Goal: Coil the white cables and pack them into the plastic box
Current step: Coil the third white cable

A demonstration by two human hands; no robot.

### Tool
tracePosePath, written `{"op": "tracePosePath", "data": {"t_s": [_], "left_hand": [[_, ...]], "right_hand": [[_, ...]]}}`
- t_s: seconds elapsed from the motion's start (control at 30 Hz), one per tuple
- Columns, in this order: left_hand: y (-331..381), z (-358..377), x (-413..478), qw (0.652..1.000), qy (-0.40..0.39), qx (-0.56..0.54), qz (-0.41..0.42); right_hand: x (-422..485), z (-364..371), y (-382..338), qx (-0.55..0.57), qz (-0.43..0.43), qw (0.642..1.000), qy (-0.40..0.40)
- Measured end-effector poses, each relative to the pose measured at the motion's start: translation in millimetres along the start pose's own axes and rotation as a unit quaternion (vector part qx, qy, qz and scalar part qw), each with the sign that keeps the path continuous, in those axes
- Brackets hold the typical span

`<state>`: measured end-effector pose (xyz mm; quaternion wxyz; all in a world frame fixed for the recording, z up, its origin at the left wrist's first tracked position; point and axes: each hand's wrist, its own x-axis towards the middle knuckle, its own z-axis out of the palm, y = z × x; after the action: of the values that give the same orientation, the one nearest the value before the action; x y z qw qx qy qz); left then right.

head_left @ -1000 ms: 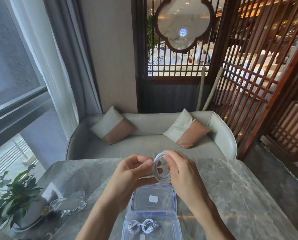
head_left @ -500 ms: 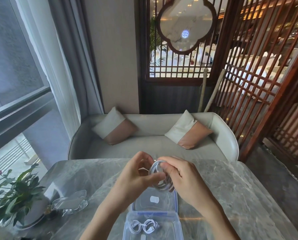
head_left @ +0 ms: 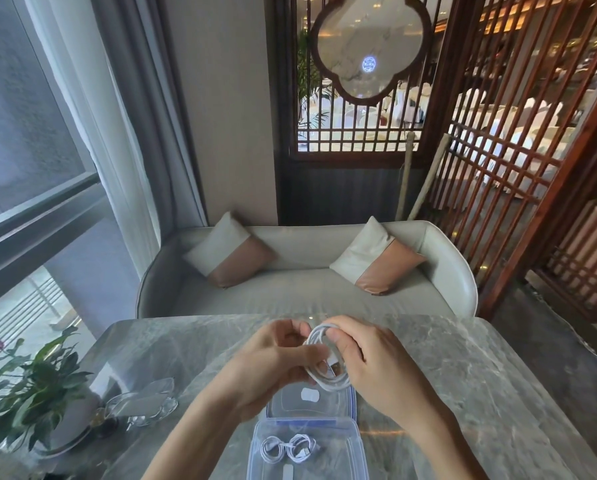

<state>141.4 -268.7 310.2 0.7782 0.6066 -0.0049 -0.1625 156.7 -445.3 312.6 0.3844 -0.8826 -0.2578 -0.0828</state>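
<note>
A leafy green potted plant stands at the grey marble table's left edge. The left hand pinches the looped white cable coil with curled fingers; the right hand grips its other side, held above the clear plastic box with another small coiled white cable inside.

We see bare grey marble tabletop open to the right of the clear plastic box and its flipped-open lid, while the left side is crowded by a clear glass dish and a leafy potted plant.
</note>
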Motion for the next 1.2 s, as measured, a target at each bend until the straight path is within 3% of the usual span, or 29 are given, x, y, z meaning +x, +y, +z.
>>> {"op": "tracePosePath", "data": {"t_s": [0.13,0.23,0.47,0.6,0.7,0.77,0.87,0.97,1.07,1.13,1.2], "left_hand": [[-13.4,3.8,-0.7,0.995,0.034,0.076,0.058],[-14.0,5.2,-2.0,0.995,0.017,0.082,0.049],[-13.8,13.8,5.1,0.957,0.102,0.269,0.036],[-19.3,12.4,6.4,0.981,0.088,0.174,0.007],[-24.5,18.8,8.4,0.987,0.106,0.116,0.028],[-30.0,24.9,11.6,0.962,0.162,0.2,0.091],[-35.3,26.9,12.1,0.897,0.215,0.352,0.157],[-27.9,15.3,5.7,0.948,0.118,0.279,0.097],[-21.9,-1.2,-5.0,0.995,-0.02,0.076,0.054],[-17.9,-9.1,-10.2,0.998,-0.033,-0.021,0.04],[-14.5,-13.1,-10.1,0.999,0.005,-0.007,0.053]], "right_hand": [[-3.6,2.6,0.6,-0.014,-0.002,1.0,-0.012],[-5.2,0.1,0.9,-0.006,-0.005,1.0,-0.003],[-7.7,1.1,9.3,-0.058,0.02,0.996,-0.062],[-8.7,0.6,12.7,-0.086,0.029,0.991,-0.103],[-9.0,2.9,14.8,-0.089,0.023,0.99,-0.111],[-8.9,3.6,15.1,-0.068,0.015,0.993,-0.097],[-9.2,3.2,16.2,0.006,0.022,0.999,-0.042],[-10.9,4.6,18.3,0.059,0.018,0.998,-0.017],[-10.2,3.1,19.7,0.065,0.015,0.998,0.0],[-8.2,-0.8,17.7,0.089,0.016,0.996,-0.003],[-6.4,-4.0,15.1,0.111,0.01,0.993,-0.021]]}}
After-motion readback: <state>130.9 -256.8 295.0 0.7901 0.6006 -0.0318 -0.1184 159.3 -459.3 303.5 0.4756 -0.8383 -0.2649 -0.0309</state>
